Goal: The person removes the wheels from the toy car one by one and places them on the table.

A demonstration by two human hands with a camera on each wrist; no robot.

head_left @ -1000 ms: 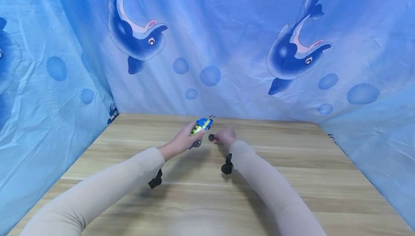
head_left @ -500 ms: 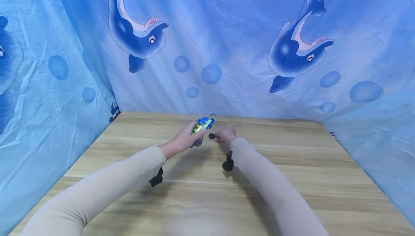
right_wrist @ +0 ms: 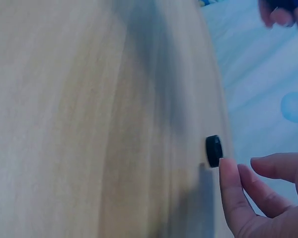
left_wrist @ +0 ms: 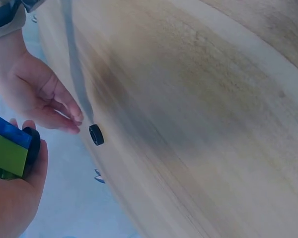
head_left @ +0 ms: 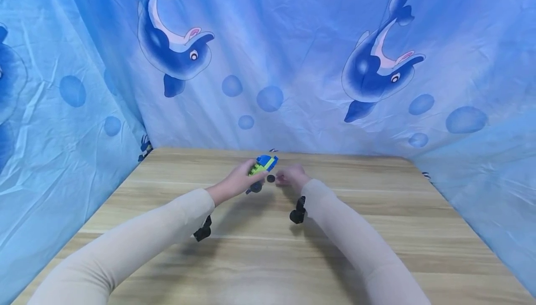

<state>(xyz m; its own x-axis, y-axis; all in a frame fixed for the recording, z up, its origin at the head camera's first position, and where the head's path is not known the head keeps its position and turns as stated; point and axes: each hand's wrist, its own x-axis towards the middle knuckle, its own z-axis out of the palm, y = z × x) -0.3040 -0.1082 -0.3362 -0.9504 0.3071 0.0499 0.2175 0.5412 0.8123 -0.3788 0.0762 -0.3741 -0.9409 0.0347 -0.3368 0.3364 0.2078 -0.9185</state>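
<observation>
In the head view my left hand (head_left: pixel 237 182) grips a toy vehicle of blue and lime-green building blocks (head_left: pixel 264 161), with a black wheel under it. The left wrist view shows the same block vehicle (left_wrist: pixel 8 151) between thumb and fingers, partly covered by the hand. A loose small black wheel (head_left: pixel 271 179) is just left of my right hand (head_left: pixel 291 177). In the right wrist view that wheel (right_wrist: pixel 214 151) appears just beyond a fingertip, while thumb and fingers stand apart with nothing between them. Whether the fingertip touches the wheel I cannot tell.
A wood-grain table (head_left: pixel 259 254) lies under both arms. Behind it hangs a blue curtain (head_left: pixel 310 109) with dolphins and bubbles, reaching round both sides. Black wrist cameras (head_left: pixel 298 211) hang below the cuffs.
The right fingers have let go of the black wheel and drawn slightly right, leaving a small gap. The left hand still holds the block vehicle in about the same place.
</observation>
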